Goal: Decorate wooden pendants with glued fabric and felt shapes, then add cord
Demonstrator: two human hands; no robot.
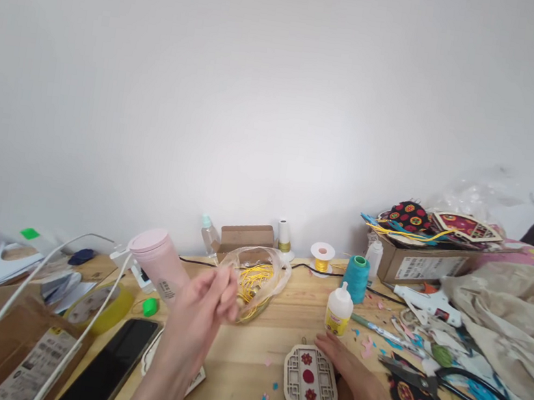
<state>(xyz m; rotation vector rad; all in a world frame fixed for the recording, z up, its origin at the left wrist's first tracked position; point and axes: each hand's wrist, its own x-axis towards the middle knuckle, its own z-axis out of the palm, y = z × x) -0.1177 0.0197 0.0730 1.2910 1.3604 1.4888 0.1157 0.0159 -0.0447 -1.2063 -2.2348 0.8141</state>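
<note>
My left hand [211, 307] is raised over the table with its fingers curled together. Whatever is in them, if anything, cannot be made out. Low on the right, my right hand [364, 396] has thumb and forefinger spread apart at the right edge of a wooden fretwork plaque [293, 382]. This plaque lies flat, with red flower shapes and a red disc on its pale centre. A second pale wooden piece [196, 381] is partly hidden behind my left forearm. Just beyond my right fingertips stands a white glue bottle [339, 309] with a yellow label.
A pink tumbler [159, 261], black phone [110, 363] and cardboard box [15, 357] stand or lie left. Yellow cord [254, 284] sits in a plastic bag at centre. Teal thread [357, 281], black-handled scissors [434, 386], a glue gun [430, 305] and scraps crowd the right.
</note>
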